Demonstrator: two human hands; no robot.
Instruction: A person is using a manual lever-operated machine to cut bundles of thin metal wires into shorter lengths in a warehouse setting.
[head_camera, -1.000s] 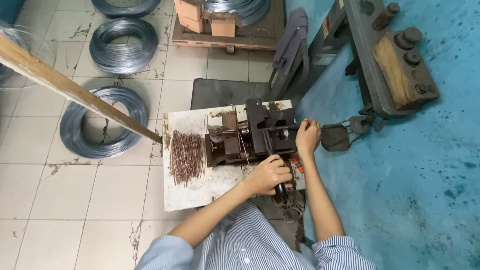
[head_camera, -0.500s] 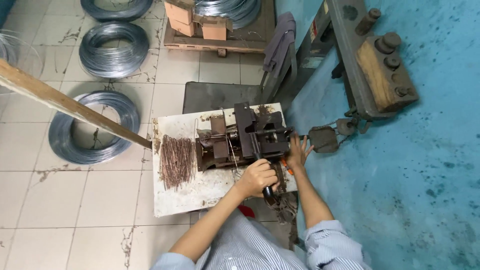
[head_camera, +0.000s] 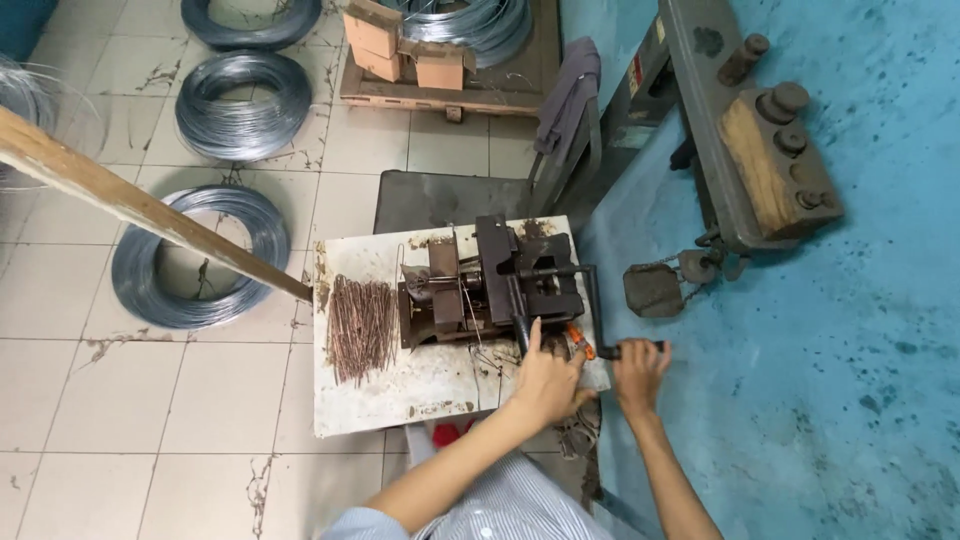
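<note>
A dark metal wire-bending machine sits on a stained white board. A black crank runs from its right side down to a handle. My right hand is closed around that handle, past the board's right edge. My left hand lies at the machine's front right corner, one finger pointing up along the machine and the others curled on an orange-handled tool. A pile of short rusty wire pieces lies on the board left of the machine.
Coils of grey wire lie on the tiled floor at left. A wooden beam slants in towards the board. A pallet with cardboard boxes stands behind. A heavy steel bench stands on the blue floor at right.
My right hand has swung the crank handle down from beside the machine to the board's near right corner. My left hand stayed at the machine's front. The view shifted slightly.
</note>
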